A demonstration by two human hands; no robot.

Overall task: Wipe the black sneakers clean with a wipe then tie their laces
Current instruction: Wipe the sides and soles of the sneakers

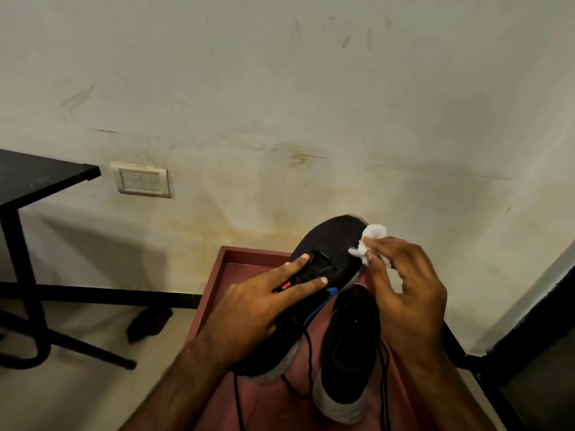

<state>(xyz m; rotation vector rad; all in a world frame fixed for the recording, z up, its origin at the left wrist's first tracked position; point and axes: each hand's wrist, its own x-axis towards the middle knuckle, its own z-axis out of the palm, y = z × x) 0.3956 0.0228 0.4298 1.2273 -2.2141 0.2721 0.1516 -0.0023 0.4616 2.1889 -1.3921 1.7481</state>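
**Wipe Held to Toe of Raised Sneaker**

One black sneaker [329, 241] is held tilted, toe pointed up towards the wall [280, 88], above a red-brown tray [217, 275]. The left hand [249, 312] is laid over its tongue and lacing, the fingers [303, 258] straight and spread. The thumb is hidden, so how far the shoe is clasped from below cannot be told. A crumpled white wipe [375, 233] is pinched in the curled fingertips of the right hand [413, 293] and is pressed against the right edge of the toe. The second sneaker [348, 337] is set on the tray just beside the first, heel nearest the camera. Untied black laces [309, 353] are seen hanging loose from both shoes. At the left a black table [37, 175] and a wall switch plate [141, 181] are seen – a dark object [149, 323] lies on the floor below.
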